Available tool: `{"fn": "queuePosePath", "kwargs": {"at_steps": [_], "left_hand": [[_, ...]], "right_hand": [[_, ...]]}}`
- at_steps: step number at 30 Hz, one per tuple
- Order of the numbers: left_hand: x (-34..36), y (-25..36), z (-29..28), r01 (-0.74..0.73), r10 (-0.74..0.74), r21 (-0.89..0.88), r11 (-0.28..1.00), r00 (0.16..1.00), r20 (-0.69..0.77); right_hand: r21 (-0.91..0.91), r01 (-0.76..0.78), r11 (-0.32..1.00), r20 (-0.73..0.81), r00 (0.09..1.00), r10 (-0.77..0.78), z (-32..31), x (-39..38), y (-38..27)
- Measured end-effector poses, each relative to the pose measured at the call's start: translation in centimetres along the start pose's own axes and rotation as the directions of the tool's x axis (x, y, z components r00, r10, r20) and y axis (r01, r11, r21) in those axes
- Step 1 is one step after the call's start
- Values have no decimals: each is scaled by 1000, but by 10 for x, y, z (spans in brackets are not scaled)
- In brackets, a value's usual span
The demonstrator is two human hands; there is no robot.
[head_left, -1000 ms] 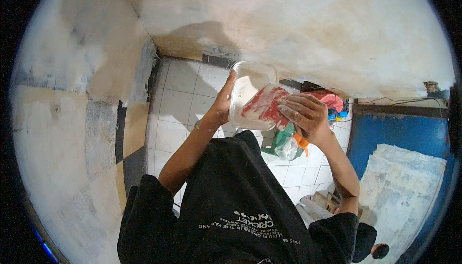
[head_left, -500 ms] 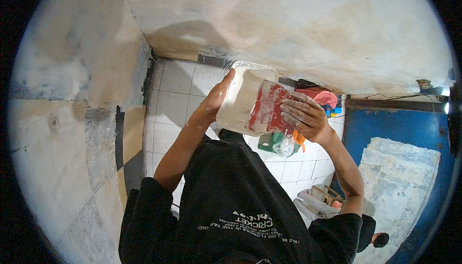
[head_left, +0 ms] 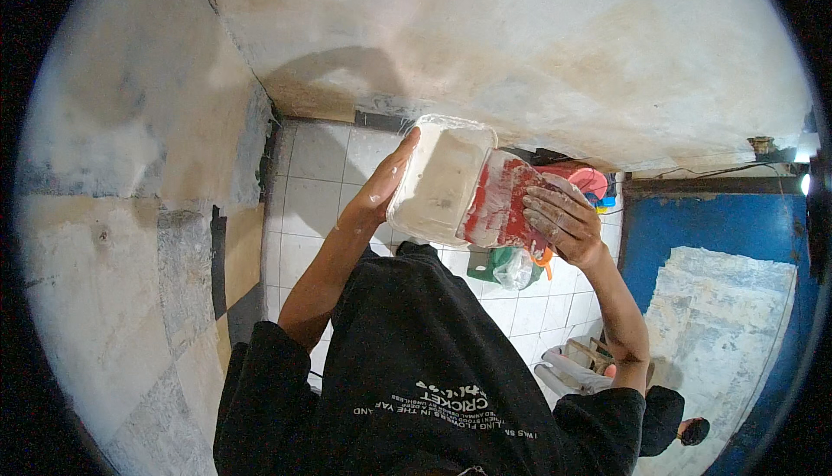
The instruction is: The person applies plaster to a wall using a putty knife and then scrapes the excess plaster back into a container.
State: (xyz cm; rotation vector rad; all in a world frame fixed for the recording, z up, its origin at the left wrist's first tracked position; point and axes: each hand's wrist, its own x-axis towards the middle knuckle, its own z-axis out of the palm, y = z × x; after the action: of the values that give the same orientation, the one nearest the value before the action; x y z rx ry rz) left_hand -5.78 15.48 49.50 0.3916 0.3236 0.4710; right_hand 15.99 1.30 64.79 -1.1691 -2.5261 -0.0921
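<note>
My left hand (head_left: 393,176) grips the left side of a white rectangular tub (head_left: 446,183), its inside and rim coated with pale wet filler. In my right hand (head_left: 563,218) is a flat red putty spreader (head_left: 504,201), smeared with whitish filler. The spreader's left edge meets the tub's right rim. White residue coats the fingers of my right hand, and a few specks mark my left hand and forearm. My left fingertips are hidden behind the tub.
A patchy plastered wall (head_left: 537,51) rises ahead, another (head_left: 104,242) at left. On the tiled floor (head_left: 308,198) lie a green item (head_left: 483,264), a clear plastic bag (head_left: 518,270) and a pink-red container (head_left: 589,179). A blue panel (head_left: 646,233) stands right; a person (head_left: 663,424) is lower right.
My right hand and the red spreader have shifted right, from over the tub to its right rim, uncovering more of the inside. My left hand still holds the tub.
</note>
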Motion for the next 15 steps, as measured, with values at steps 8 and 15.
{"fn": "queuePosePath", "kwargs": {"at_steps": [8, 15], "left_hand": [[-12, -10, -33, -521, 387, 292, 802, 826, 410], [4, -1, -72, -251, 201, 197, 948, 949, 242]], "right_hand": [[-18, -56, 998, -54, 997, 55, 6, -11, -5], [-19, -99, 995, -115, 989, 97, 10, -18, -9]]}}
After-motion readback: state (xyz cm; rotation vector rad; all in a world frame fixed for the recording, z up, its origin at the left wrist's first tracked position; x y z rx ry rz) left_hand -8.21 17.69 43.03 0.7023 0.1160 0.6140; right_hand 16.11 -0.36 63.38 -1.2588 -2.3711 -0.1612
